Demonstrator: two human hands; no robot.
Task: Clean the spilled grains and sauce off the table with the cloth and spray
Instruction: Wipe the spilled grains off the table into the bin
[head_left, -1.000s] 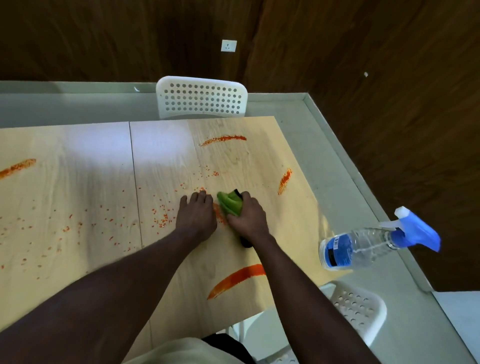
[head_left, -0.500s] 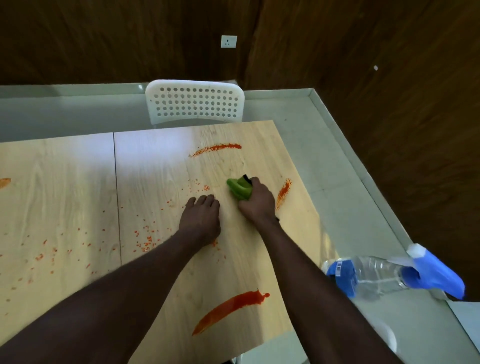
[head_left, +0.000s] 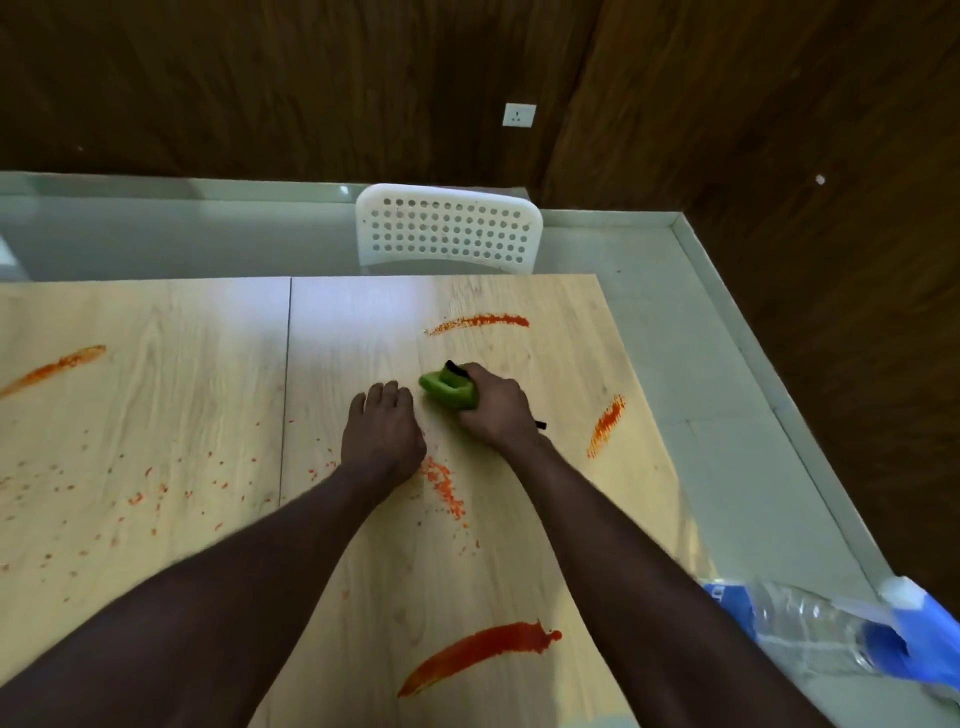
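Head view, and the right hand (head_left: 493, 410) is curled tight round a bunched green cloth (head_left: 448, 391), pressing it onto the pale wood-grain table (head_left: 208, 364), well up the right-hand panel. A black edge pokes out from the fist at both ends; what it is, I cannot tell. The left hand (head_left: 384, 431) lies flat just beside the cloth, palm down, fingers straight and together, holding nothing.

Now the relation that matters: the thin ridge of orange grains (head_left: 441, 483) sits on the person's side of both hands. It starts just by the left wrist and runs toward the person, slanting a little right, between the two forearms. From the cloth it lies back and slightly left, so a pull toward the body along that line looks like the coming move, and the right hand is the one equipped for it. Looser grains are scattered over the left panel, beyond the left arm.

Around the spot lie red sauce streaks (head_left: 480, 322): that one beyond the cloth, another streak (head_left: 605, 426) slanted off to the right of the right hand, a thick streak (head_left: 478, 657) near the front edge. The clear plastic spray bottle (head_left: 810, 634) with its blue trigger lies on its side at the near right corner, outside the right forearm, with neither hand on it.
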